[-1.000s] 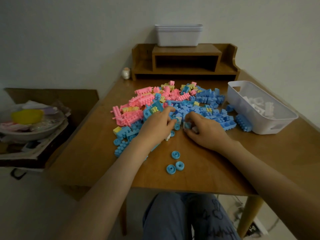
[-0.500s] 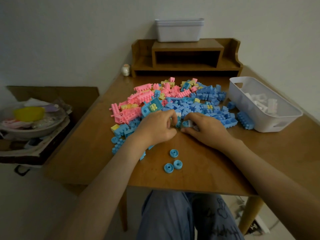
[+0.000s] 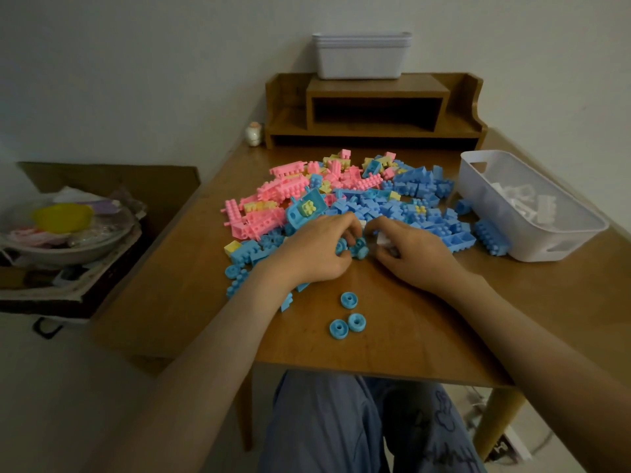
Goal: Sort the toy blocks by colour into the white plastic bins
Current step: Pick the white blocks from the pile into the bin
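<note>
Block pile [image 3: 345, 199] crowds table centre beyond my left hand [image 3: 307, 254] and my right hand [image 3: 416, 257], running right to just beside white bin [image 3: 546, 249]. Three blue wheels [image 3: 356, 322] dot bare wood between my forearms. Tabletop [image 3: 563, 288] open at near-right corner and along left edge. Wooden shelf [image 3: 375, 87], stacked bins [image 3: 362, 59] atop, blocks far edge.

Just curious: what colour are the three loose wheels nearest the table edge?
Light blue; the wheels show best in head view.

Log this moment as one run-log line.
phase: sorting blocks | left hand: grips blue wheel piece | right hand: pinches white block | white bin: white blocks inside | pile: pink, blue, yellow unsorted
</note>
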